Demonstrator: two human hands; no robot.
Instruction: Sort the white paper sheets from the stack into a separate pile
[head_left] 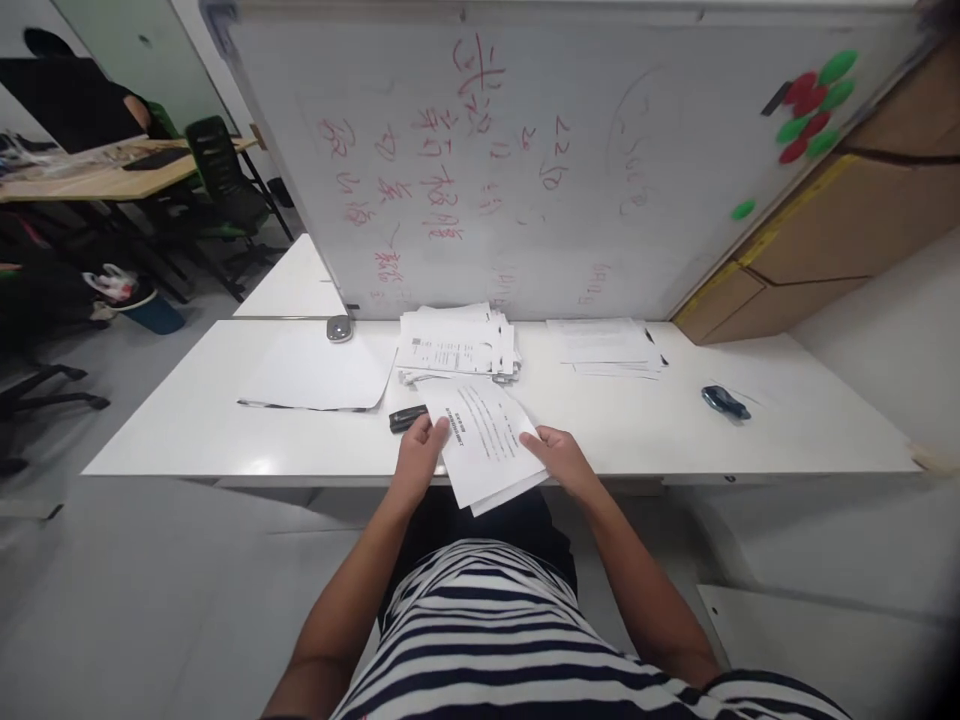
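Note:
Printed paper sheets (pixel 487 440) are held between my two hands over the table's front edge, slightly fanned so a second sheet shows beneath. My left hand (pixel 422 452) pinches their left edge, thumb on top. At the right edge, my right hand (pixel 562 457) grips them the same way. A black stapler-like object (pixel 407 418) lies on the table just beside my left fingers. Beyond the held sheets sits an uneven stack of printed papers (pixel 454 343).
The white table (pixel 637 430) also bears a large blank sheet (pixel 315 370), a grey mouse-like object (pixel 339 328), more papers (pixel 607 345) and a dark blue object (pixel 724 402). A whiteboard (pixel 585 200) stands along the back, with cardboard boxes (pixel 832 240) at right. A person (pixel 135 105) sits far left.

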